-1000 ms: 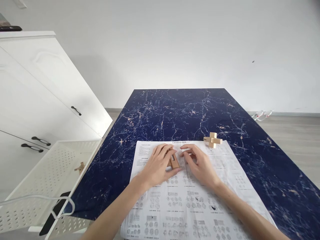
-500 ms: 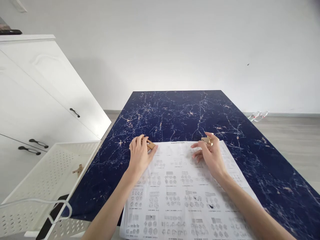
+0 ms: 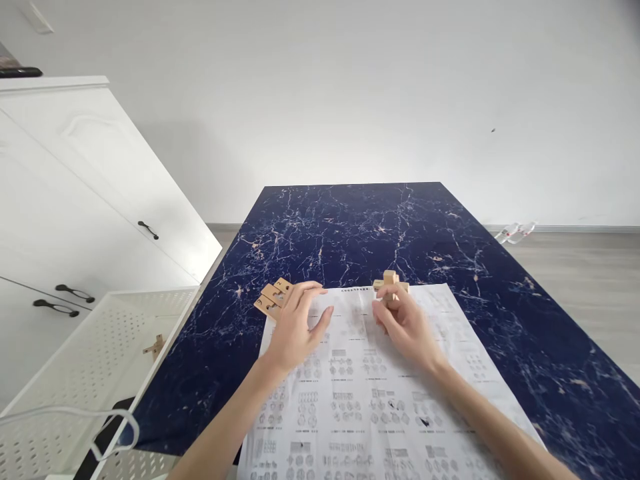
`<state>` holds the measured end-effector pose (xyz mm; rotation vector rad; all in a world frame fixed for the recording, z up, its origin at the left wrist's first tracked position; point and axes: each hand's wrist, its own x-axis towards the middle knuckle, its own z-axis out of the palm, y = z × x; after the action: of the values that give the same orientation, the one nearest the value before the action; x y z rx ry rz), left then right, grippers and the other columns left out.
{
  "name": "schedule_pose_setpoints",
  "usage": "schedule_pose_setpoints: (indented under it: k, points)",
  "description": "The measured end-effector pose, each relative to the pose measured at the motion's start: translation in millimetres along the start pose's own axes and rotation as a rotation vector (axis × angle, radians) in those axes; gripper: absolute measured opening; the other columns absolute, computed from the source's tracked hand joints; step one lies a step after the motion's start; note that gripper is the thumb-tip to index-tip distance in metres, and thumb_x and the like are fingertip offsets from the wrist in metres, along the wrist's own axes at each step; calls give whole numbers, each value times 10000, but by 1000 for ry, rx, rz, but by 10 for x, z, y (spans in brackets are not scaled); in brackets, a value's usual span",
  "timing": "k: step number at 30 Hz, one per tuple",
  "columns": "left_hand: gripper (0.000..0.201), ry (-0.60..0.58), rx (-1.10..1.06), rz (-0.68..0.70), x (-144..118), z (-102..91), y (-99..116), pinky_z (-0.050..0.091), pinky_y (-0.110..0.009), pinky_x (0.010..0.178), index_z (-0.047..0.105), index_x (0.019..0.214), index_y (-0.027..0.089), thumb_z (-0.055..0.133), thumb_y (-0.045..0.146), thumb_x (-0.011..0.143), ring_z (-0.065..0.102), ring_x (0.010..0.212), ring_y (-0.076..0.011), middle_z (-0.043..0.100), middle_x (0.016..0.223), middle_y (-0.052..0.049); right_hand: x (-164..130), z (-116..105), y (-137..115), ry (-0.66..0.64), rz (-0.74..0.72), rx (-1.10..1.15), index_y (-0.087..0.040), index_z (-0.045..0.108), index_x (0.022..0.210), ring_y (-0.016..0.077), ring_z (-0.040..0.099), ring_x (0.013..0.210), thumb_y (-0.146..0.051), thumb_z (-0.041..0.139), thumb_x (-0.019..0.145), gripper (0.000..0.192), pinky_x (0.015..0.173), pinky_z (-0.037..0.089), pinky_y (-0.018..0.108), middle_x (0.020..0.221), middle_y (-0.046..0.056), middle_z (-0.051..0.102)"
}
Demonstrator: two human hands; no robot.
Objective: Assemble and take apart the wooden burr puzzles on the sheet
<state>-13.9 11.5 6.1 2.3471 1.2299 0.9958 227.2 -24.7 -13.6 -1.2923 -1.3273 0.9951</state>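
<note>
My left hand [image 3: 295, 327] is open over the upper left of a printed sheet [image 3: 345, 400], thumb and fingers apart with nothing between them. Just past its knuckles, notched wooden puzzle pieces [image 3: 270, 297] lie side by side, marked with numbers; my hand covers part of them. My right hand [image 3: 407, 327] has its fingers curled around a small wooden interlocking puzzle [image 3: 390, 277] at the sheet's top edge. Crossed bars of the puzzle stick up and out to the sides, while its lower part is hidden behind my fingers.
The sheet lies on a dark blue marble-patterned table [image 3: 350, 227]. At the left, a white perforated basket [image 3: 100, 340] holds a wooden cross-shaped piece [image 3: 156, 347], with a white cable [image 3: 65, 411] across it. A white cabinet [image 3: 90, 187] stands behind the basket.
My left hand has let go of the wooden pieces and shifted slightly right, uncovering them. My right hand has moved left with the wooden puzzle, which is now turned differently.
</note>
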Motion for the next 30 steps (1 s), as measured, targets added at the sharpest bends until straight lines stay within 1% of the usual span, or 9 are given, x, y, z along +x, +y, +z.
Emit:
schedule_pose_setpoints:
  k: [3, 6, 9, 12, 14, 19, 24, 28, 30]
  points:
    - [267, -116, -235, -125, -21, 4, 88, 569, -421, 1006, 602, 1329, 273, 559, 406, 1101, 687, 1131, -246, 653, 1348, -89, -102, 77, -87, -134, -82, -26, -260, 532, 997, 159, 472, 612, -386, 584, 1055, 148, 584, 399, 295, 689, -49, 521]
    - [341, -237, -442, -223, -24, 7, 178, 570, -428, 1009, 578, 1407, 286, 508, 457, 1121, 714, 1110, -250, 700, 1314, -89, -198, 133, -160, -327, -110, 20, -260, 518, 994, 148, 447, 598, -332, 566, 1063, 110, 552, 364, 283, 702, -50, 527]
    - [381, -314, -611, -248, -7, 18, 251, 566, -431, 1013, 567, 1447, 274, 494, 466, 1126, 716, 1129, -264, 729, 1282, -94, -252, 162, -214, -493, -126, 53, -259, 498, 960, 130, 399, 562, -258, 581, 1035, 113, 529, 321, 276, 667, -66, 486]
    - [346, -355, -683, -265, 15, 33, 279, 568, -391, 956, 645, 1356, 252, 523, 469, 1115, 715, 1089, -258, 741, 1229, -83, -267, 166, -240, -602, -150, 64, -259, 520, 963, 120, 386, 538, -227, 606, 1013, 104, 516, 301, 270, 646, -74, 474]
    - [327, -341, -686, -280, 21, 41, 272, 550, -374, 971, 680, 1293, 242, 521, 468, 1118, 698, 1117, -254, 733, 1226, -75, -260, 156, -235, -562, -170, 87, -262, 561, 1034, 121, 380, 525, -271, 597, 1038, 37, 507, 300, 268, 633, -78, 470]
    - [401, -288, -708, -294, -11, 63, 227, 544, -367, 974, 604, 1408, 251, 548, 504, 1102, 679, 1086, -239, 700, 1226, -71, -194, 126, -164, -133, -133, 66, -265, 543, 1278, 147, 461, 588, -405, 584, 1078, 248, 550, 387, 277, 697, -63, 507]
    - [502, -363, -750, -359, -37, 38, 245, 555, -387, 955, 531, 1490, 262, 539, 561, 1086, 691, 1091, -255, 698, 1199, -81, -147, 124, -121, -156, -172, -117, -216, 683, 1059, 167, 549, 656, -442, 631, 1052, 233, 604, 454, 310, 830, 36, 688]
    - [706, -403, -754, -365, -15, -10, 273, 560, -422, 994, 526, 1498, 256, 808, 522, 908, 689, 1163, -297, 677, 1322, -106, -162, 134, -125, -146, -202, -139, -210, 701, 1087, 163, 567, 640, -420, 644, 1051, 221, 602, 466, 305, 796, 23, 695]
    - [674, -399, -717, -369, -1, -25, 269, 561, -421, 988, 588, 1438, 244, 857, 468, 862, 693, 1150, -297, 691, 1310, -105, -164, 127, -129, -156, -232, -129, -215, 700, 1100, 159, 574, 649, -399, 652, 1052, 196, 607, 476, 299, 821, 19, 700]
